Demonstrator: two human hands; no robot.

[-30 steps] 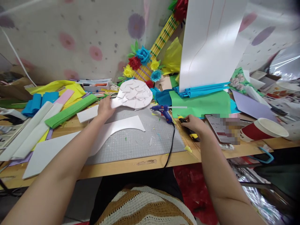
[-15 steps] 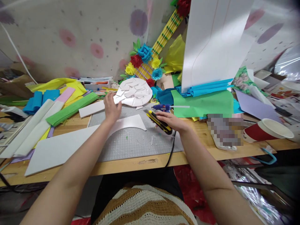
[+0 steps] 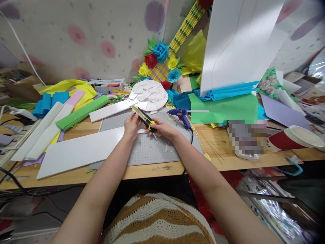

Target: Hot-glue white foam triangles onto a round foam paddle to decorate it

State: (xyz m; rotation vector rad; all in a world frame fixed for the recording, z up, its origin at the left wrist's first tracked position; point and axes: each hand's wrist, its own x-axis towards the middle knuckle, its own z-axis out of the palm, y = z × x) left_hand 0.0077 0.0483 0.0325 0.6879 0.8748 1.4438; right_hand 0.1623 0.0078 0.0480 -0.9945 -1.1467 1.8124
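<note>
A yellow and black utility knife (image 3: pixel 145 118) is held above the grey cutting mat (image 3: pixel 152 154), its blade end tilted up to the left. My right hand (image 3: pixel 164 129) is closed around its rear end. Curled against the knife's front part are the fingers of my left hand (image 3: pixel 132 126). Under my left wrist lies a large white foam board piece (image 3: pixel 81 150), its right end partly hidden by my hands. Behind the knife sits a white disc covered in angular white scraps (image 3: pixel 149 95), with a white strip (image 3: pixel 109 110) to its left.
A blue glue gun (image 3: pixel 180 115) with its cord lies right of my hands. Colored crepe paper rolls (image 3: pixel 82 113) fill the left side. A flower-decorated yellow guitar shape (image 3: pixel 162 69) and a tall white board (image 3: pixel 236 47) stand behind. A paper cup (image 3: pixel 291 138) is at right.
My right hand has brought the knife leftward and turned it. My left hand has left the white strip and come back to the knife. The glue gun is now uncovered.
</note>
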